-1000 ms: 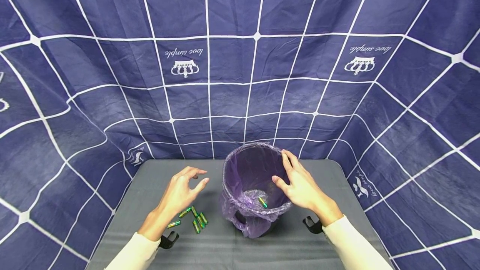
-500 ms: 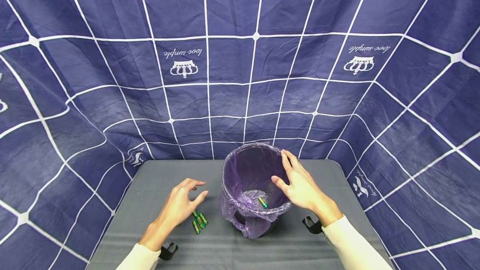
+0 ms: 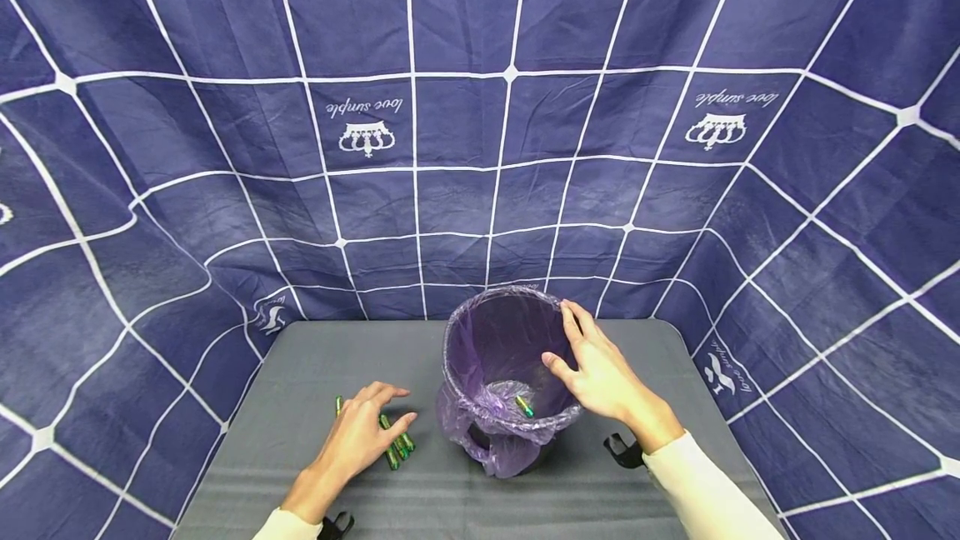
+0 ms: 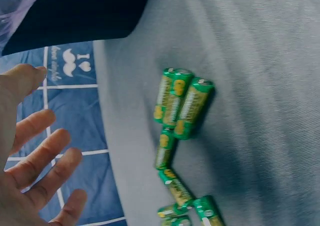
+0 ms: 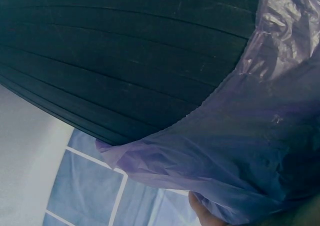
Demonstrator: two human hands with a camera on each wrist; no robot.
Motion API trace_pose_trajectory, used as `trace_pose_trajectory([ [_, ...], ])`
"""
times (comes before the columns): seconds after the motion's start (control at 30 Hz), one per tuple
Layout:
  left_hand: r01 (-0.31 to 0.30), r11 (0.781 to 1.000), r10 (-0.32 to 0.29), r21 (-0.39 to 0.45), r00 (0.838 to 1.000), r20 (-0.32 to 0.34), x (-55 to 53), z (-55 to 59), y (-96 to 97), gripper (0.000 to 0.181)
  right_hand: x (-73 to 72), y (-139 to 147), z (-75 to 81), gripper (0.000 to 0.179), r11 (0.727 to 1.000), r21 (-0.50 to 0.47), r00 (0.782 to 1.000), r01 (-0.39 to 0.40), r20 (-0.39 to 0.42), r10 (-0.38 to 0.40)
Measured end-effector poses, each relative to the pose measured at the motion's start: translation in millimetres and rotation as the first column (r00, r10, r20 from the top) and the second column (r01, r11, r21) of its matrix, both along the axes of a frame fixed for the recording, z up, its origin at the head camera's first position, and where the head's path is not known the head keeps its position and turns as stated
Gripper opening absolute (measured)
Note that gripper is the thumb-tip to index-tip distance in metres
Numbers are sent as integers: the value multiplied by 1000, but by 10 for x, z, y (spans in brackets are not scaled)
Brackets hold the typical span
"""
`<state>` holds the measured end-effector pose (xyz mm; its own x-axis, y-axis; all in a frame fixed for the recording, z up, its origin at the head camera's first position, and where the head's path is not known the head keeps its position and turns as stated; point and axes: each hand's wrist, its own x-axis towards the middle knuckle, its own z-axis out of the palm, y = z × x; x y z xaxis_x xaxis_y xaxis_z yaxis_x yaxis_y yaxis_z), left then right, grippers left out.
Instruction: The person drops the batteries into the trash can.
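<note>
My left hand (image 3: 358, 430) hovers above a loose group of green-and-gold batteries (image 3: 392, 458), its fingers spread and holding nothing. In the left wrist view several batteries (image 4: 194, 108) lie on the grey surface, apart from the fingers (image 4: 45, 161). My right hand (image 3: 600, 373) rests at the right rim of a dark trash can (image 5: 115, 61), its fingers along the edge and its thumb over the opening. A purple plastic bag (image 3: 468, 415) lines the can and folds over its rim. One battery (image 3: 524, 407) lies inside at the bottom.
A grey cloth-covered table (image 3: 315, 357) bears the can and the batteries. Blue white-lined curtain (image 3: 450, 123) surrounds it at the back and sides. Bag folds hang down the can's near side. Black straps (image 3: 622, 450) sit at both wrists.
My left hand has moved toward me and lowered over the batteries, now hiding some of them. My right hand and the trash can stay in place.
</note>
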<state>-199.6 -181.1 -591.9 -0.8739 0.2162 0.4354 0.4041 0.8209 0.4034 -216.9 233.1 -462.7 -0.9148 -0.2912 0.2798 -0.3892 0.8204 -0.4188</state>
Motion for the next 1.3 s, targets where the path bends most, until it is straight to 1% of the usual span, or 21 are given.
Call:
trace_pose_trajectory([
  [0.2,-10,999,11,-34,999,35,52,-140,-8,37,8,-5,-5,90,1000,-6,1000,-1,-11,1],
  [0.4,-6,998,9,-61,999,41,73,-261,-33,42,12,1,-3,91,1000,-12,1000,1,4,-1],
  [0.6,-8,996,12,-86,999,51,89,-379,-47,46,13,2,-2,91,1000,-14,1000,0,0,0],
  [0.83,-13,996,18,-93,999,52,130,-496,-43,47,7,4,-14,91,1000,-12,1000,0,-1,0],
  [0.97,-16,994,20,-110,999,36,146,-548,-43,49,5,7,-17,91,1000,-13,1000,1,-2,-1],
  [1.17,-19,989,26,-149,999,44,145,-600,-39,51,0,10,-18,91,1000,-13,1000,-1,-4,1],
  [1.3,-15,986,21,-168,999,36,150,-633,-38,51,0,7,-17,91,1000,-12,1000,-3,-5,3],
])
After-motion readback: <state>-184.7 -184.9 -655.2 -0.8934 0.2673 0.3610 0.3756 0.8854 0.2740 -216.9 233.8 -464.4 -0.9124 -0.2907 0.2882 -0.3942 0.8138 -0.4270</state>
